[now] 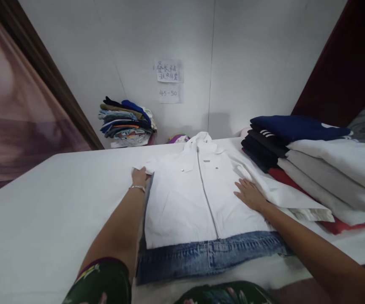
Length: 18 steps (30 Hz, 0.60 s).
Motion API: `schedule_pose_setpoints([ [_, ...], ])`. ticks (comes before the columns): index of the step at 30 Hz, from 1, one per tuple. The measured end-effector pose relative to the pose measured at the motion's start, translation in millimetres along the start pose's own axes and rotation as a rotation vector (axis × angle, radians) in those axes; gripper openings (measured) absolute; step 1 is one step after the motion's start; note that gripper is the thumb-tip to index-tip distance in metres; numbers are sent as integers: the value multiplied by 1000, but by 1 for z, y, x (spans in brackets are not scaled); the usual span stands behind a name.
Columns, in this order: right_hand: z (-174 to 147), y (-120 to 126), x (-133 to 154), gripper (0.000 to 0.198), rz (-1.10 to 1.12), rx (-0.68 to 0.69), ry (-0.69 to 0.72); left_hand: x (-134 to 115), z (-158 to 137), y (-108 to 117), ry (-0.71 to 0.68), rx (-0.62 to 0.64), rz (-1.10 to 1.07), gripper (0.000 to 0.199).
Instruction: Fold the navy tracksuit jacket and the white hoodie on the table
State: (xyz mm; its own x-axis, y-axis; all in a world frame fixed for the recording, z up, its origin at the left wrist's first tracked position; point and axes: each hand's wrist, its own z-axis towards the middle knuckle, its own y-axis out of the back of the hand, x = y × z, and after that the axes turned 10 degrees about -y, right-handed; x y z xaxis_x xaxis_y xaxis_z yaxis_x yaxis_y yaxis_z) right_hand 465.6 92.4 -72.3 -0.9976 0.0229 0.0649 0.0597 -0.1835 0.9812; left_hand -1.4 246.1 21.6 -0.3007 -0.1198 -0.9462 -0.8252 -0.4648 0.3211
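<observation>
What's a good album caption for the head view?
Left hand touching a white jacket, right hand flat on its front, blue denim beneath.

l hand (140, 178) curled in grip at jacket (178, 207) l edge, arm (117, 226) out fwd; r hand (250, 195) lay palm-down, jacket r side, fingers (241, 186) spread.

Dim, soft light; edges perhaps stretched.

The jacket (176, 202) is matt cloth, its zip (205, 194) metal, the signs (170, 77) matt paper.
</observation>
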Motion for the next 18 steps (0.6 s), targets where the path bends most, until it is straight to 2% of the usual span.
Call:
schedule_pose_setpoints([
  [3, 0, 0, -1, 58, -1, 9, 2, -2, 15, 23, -131, -39, 179, 21],
  [6, 0, -1, -1, 57, 15, 7, 2, 3, 21, 45, -176, 5, 367, 21],
  [10, 0, -2, -2, 56, 35, -6, 13, 9, 21, 66, -122, 30, 749, 45],
  [12, 0, -1, -2, 56, 21, -8, 17, 4, 25, 75, -164, 41, 885, 53],
  [16, -1, 1, -2, 58, -4, -7, 18, -17, 45, 103, -344, 21, 858, 58],
  [18, -1, 1, -1, 58, 3, -10, 18, -24, 50, 121, -377, -35, 796, 55],
])
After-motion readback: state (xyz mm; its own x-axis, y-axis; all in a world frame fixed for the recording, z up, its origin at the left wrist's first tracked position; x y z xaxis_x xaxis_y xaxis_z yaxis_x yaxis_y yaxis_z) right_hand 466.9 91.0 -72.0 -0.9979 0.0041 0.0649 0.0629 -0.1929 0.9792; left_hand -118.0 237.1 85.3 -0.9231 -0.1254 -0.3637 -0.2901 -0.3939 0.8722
